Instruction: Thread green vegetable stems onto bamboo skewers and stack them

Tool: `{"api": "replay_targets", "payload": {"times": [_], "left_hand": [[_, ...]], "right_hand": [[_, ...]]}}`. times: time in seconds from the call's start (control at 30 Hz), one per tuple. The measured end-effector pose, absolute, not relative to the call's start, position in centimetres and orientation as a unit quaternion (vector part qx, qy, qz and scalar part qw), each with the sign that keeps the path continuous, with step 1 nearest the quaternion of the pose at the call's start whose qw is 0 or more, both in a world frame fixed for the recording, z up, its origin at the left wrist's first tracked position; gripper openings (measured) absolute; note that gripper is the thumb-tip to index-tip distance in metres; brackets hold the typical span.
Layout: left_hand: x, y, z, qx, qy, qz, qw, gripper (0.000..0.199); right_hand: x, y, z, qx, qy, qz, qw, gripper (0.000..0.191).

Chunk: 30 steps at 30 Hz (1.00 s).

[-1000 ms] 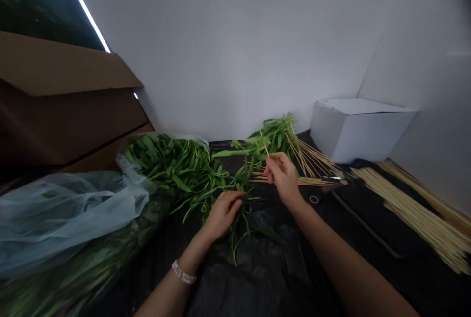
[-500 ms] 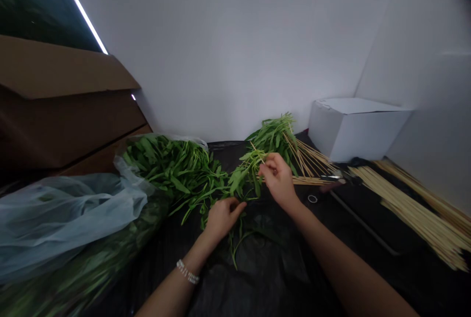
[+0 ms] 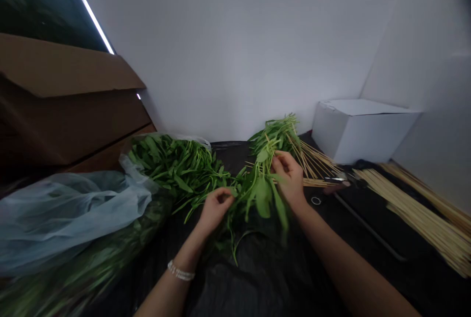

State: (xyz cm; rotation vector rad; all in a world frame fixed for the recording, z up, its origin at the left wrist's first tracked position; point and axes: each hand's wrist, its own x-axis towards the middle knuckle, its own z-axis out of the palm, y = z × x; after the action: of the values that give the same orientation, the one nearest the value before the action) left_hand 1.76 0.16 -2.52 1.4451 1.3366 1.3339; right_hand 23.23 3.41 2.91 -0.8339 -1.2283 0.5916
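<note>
My right hand [image 3: 289,175] is closed on a small bunch of leafy greens [image 3: 263,192], its long leaves hanging below the fingers. Whether a skewer runs through this bunch is hard to see. Thumb and forefinger of my left hand [image 3: 217,205] pinch together, with a bit of green leaf at the tips. A bigger heap of leafy greens [image 3: 176,162] lies to the left in an opened clear plastic bag. Behind my right hand rests a pile of greens on skewers [image 3: 275,133], with thin wooden sticks [image 3: 318,156] pointing right.
A pale plastic bag [image 3: 73,214] lies at left, before a cardboard box [image 3: 66,120]. At right stand a white box [image 3: 362,130] and bundles of bare wooden sticks [image 3: 419,214]. A dark flat object [image 3: 386,224], a ring [image 3: 315,200] and a dark-handled tool [image 3: 336,187] lie on black plastic sheeting [image 3: 257,282].
The bunch in my right hand has been raised and turned, so its leaves now hang down toward me. My left hand has moved slightly left and up, its fingertips pinching.
</note>
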Motion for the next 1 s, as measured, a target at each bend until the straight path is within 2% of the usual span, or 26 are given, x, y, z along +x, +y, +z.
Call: {"api": "replay_targets", "payload": {"times": [0.1,0.23,0.37,0.57,0.73,1.0], "left_hand": [[0.6,0.1,-1.0,0.433,0.466,0.604,0.481,0.023],[-0.1,0.2,-0.2,0.327,0.408,0.663,0.536,0.031],[0.2,0.2,-0.3,0.295,0.410,0.661,0.555,0.044],[0.4,-0.1,-0.2,0.303,0.426,0.642,0.561,0.041],[0.2,0.1,-0.3,0.302,0.444,0.639,0.551,0.040],[0.3,0.2,-0.5,0.297,0.440,0.640,0.555,0.045]], "right_hand": [[23.1,3.5,2.9,-0.369,-0.572,0.333,0.653,0.023],[22.3,3.1,2.1,-0.348,-0.656,0.375,0.554,0.022],[21.3,2.5,1.2,-0.330,-0.769,0.295,0.460,0.020],[21.0,2.1,0.8,-0.385,-0.829,0.187,0.359,0.027],[20.9,2.0,0.9,-0.410,-0.838,0.161,0.322,0.028],[20.8,1.9,0.7,-0.413,-0.841,0.154,0.313,0.028]]}}
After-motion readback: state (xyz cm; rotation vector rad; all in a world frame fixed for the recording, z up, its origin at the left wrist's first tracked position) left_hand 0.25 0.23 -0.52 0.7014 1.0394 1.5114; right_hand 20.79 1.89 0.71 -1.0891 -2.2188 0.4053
